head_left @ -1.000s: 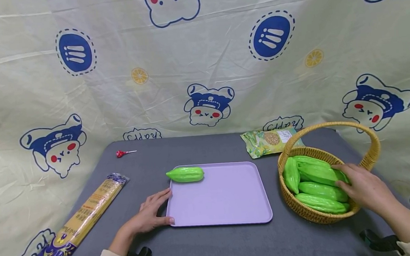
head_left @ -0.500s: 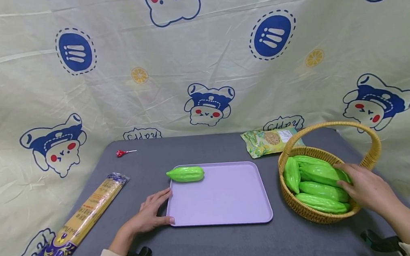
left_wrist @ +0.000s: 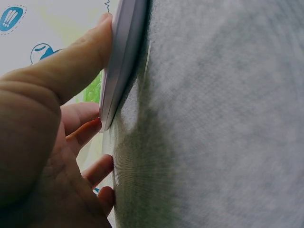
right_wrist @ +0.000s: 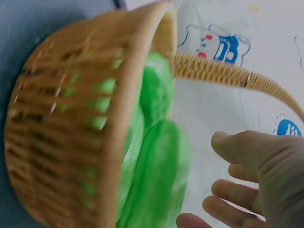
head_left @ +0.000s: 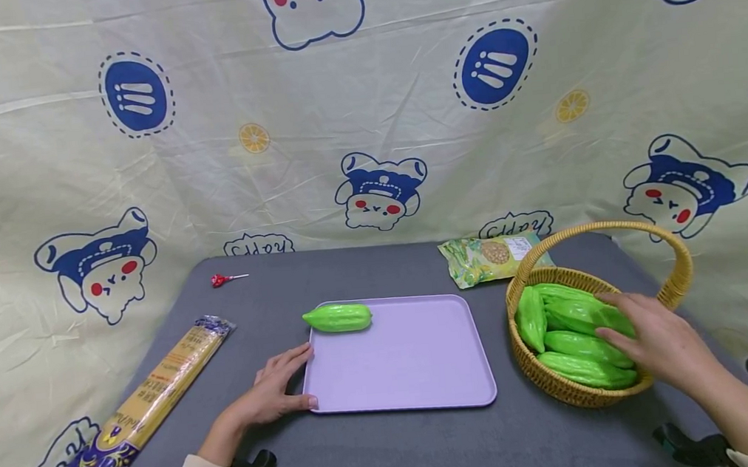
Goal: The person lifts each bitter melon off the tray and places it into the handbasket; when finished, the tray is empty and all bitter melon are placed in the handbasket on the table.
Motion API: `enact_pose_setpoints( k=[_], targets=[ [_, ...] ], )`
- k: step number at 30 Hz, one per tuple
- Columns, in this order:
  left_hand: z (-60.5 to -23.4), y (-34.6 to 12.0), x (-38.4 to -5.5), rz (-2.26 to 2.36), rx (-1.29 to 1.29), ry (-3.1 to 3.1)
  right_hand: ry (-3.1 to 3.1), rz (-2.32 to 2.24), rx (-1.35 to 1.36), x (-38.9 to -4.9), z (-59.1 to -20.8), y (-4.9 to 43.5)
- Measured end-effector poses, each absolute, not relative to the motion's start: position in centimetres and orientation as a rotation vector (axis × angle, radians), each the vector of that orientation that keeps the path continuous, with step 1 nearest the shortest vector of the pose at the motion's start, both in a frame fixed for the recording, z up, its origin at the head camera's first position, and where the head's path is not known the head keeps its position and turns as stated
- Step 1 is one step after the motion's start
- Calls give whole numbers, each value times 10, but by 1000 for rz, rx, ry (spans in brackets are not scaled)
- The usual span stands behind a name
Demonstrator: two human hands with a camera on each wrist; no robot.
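My left hand (head_left: 270, 391) rests at the left edge of a lilac tray (head_left: 405, 357). Its thumb and extended fingers touch the rim, spread apart, as the left wrist view also shows. One glossy green ridged gourd (head_left: 338, 318) lies across the tray's far left corner, its pointed end over the rim. Above the right side of a wicker basket (head_left: 561, 391) hovers my right hand (head_left: 663, 334), fingers loosely extended and holding nothing. The right wrist view shows a gap between the fingers (right_wrist: 232, 190) and the heaped green gourds (right_wrist: 159, 171) in the basket.
A long gold and purple packet (head_left: 142, 409) lies at the left of the grey table (head_left: 393, 454). A small red-handled tool (head_left: 221, 279) sits at the back left. Behind the basket is a green bag (head_left: 483, 261). The basket's tall handle (head_left: 614, 226) arches over it.
My right hand has moved slightly left and up over the gourds. My left hand, the tray and the gourd on it have stayed in place.
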State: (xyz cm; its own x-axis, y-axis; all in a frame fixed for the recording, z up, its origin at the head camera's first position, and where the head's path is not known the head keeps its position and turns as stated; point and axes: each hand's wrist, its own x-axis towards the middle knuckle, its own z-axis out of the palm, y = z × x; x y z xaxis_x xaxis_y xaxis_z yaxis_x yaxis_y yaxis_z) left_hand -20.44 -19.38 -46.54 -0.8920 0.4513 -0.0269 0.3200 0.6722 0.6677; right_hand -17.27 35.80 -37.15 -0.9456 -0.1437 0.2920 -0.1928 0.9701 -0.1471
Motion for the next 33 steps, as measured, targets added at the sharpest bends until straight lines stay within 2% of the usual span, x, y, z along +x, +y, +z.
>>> enact_pose_setpoints(
  k=[13, 33],
  targets=[
    [-466, -194, -205, 1024, 626, 2689, -2614, 378, 499, -162, -362, 307],
    [-466, -195, -205, 1024, 632, 2693, -2403, 519, 749, -183, -393, 217]
  ],
)
